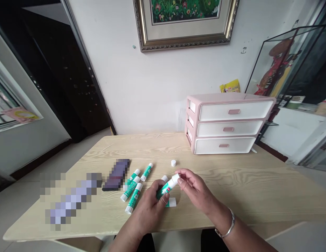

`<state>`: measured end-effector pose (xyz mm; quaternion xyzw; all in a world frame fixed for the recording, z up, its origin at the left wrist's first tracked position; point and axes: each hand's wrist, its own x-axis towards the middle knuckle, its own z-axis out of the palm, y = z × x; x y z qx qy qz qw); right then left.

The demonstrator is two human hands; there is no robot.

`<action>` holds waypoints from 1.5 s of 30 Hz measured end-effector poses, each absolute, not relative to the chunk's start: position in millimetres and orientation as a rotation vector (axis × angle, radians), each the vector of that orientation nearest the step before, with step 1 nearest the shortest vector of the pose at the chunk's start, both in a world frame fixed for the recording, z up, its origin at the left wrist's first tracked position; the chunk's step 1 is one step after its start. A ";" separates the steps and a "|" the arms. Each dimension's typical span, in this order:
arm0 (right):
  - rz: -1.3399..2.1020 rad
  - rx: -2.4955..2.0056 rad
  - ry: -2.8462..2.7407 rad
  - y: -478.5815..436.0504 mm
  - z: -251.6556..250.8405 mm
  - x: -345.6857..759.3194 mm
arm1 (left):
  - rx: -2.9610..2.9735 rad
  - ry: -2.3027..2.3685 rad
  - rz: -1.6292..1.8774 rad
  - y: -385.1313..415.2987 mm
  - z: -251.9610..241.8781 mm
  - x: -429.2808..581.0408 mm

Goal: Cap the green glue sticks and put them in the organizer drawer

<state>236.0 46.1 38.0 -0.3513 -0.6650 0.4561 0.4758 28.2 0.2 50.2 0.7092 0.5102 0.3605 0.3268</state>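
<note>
My left hand (150, 210) is closed around a green and white glue stick (165, 189), tilted with its white end up and to the right. At that end, the thumb and fingers of my right hand (196, 190) pinch the white cap (175, 177). Whether the cap sits tight or loose cannot be made out. A separate small white cap (173, 163) stands on the table behind my hands. Several more glue sticks (133, 198) lie to the left of my left hand. Partly hidden beneath the hands is another glue stick (172, 202).
The wooden table (231, 192) carries a pink and white drawer unit (228, 129) at the back right. On the left lie a dark flat object (117, 175) and a blurred, pale purple item (73, 199). A wall with a framed picture (185, 38) rises behind.
</note>
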 end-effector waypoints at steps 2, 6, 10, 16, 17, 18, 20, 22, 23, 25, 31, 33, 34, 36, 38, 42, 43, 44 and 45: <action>1.112 -0.852 -1.683 38.6 43.2 238.0 | 1.819 1.324 0.957 -6.5 46.4 26.3; 1.114 -0.859 -1.745 27.6 53.2 240.5 | 1.781 1.270 0.968 -14.5 43.6 24.8; 1.108 -0.860 -1.766 21.4 56.9 239.4 | 1.749 1.212 0.990 -18.6 43.9 24.8; 1.146 -0.820 -1.820 16.5 59.2 237.5 | 1.761 1.151 0.980 -23.6 42.9 22.2; 1.155 -0.816 -1.840 15.3 60.4 237.3 | 1.763 1.125 0.972 -24.4 43.1 21.7; 1.159 -0.815 -1.855 14.1 61.7 237.0 | 1.754 1.099 0.969 -25.3 43.5 21.4; 1.157 -0.820 -1.864 11.2 64.3 235.9 | 1.695 1.066 0.977 -26.8 44.2 21.7; 1.114 -0.837 -1.886 7.1 66.2 233.6 | 1.569 1.054 0.980 -27.6 44.6 23.6; 1.071 -0.854 -1.913 4.5 66.9 232.0 | 1.494 1.055 0.971 -27.8 44.6 25.2; 0.949 -0.886 -1.984 -1.8 67.8 228.1 | 1.368 1.060 0.947 -27.9 44.9 29.5; 0.763 -0.843 -2.064 -16.9 63.2 220.0 | 1.360 1.034 1.028 -30.0 51.9 43.8; 0.809 -0.813 -2.038 -16.9 59.4 220.7 | 1.321 1.073 1.064 -31.3 53.9 44.9; 0.844 -0.810 -2.013 -16.0 57.5 221.5 | 1.290 1.109 1.090 -31.9 53.8 44.5; 0.921 -0.819 -1.950 -13.7 54.2 223.3 | 1.251 1.168 1.139 -32.8 51.4 42.6; 0.985 -0.829 -1.890 -11.6 52.0 225.1 | 1.254 1.174 1.165 -33.5 47.3 40.7; 1.036 -0.844 -1.817 -9.1 48.6 228.4 | 1.311 1.143 1.164 -34.5 45.3 39.7; 1.032 -0.858 -1.798 -7.9 47.4 229.3 | 1.318 1.172 1.163 -33.8 47.6 39.3; 1.024 -0.879 -1.776 -6.1 45.9 230.4 | 1.336 1.218 1.159 -32.3 50.8 38.3; 1.012 -0.906 -1.750 -3.5 44.2 231.7 | 1.368 1.280 1.149 -29.5 54.6 36.6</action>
